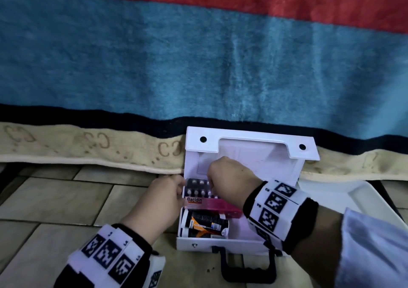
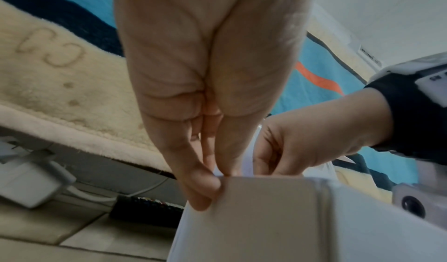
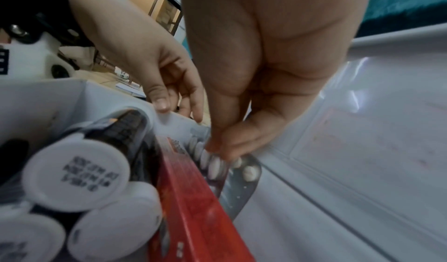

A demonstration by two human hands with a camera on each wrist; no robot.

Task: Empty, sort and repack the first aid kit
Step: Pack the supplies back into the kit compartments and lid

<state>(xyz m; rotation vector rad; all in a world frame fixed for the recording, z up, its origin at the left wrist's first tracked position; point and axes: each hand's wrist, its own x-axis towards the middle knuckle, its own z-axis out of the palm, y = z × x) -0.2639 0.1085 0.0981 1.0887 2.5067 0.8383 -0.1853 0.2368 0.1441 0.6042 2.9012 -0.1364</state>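
Observation:
The white first aid kit (image 1: 220,243) stands on the tiled floor with its lid (image 1: 254,153) raised against the blanket. Inside, a silver blister pack (image 1: 197,187) of white pills (image 3: 241,180) lies along the back, then a red Bacidin box (image 1: 212,203) (image 3: 193,199). Nearest the front lie dark bottles (image 1: 205,222) with white ends (image 3: 75,172). My right hand (image 1: 210,182) reaches into the kit and pinches the blister pack's edge (image 3: 217,151). My left hand (image 1: 178,186) pinches the kit's left wall (image 2: 217,178), thumb on the rim (image 3: 179,109).
A white tray (image 1: 344,195) lies on the floor right of the kit. A blue, red and cream blanket (image 1: 198,66) hangs behind the lid. The kit's black handle (image 1: 249,268) points toward me. A white power adapter (image 2: 31,186) sits under the bed at the left.

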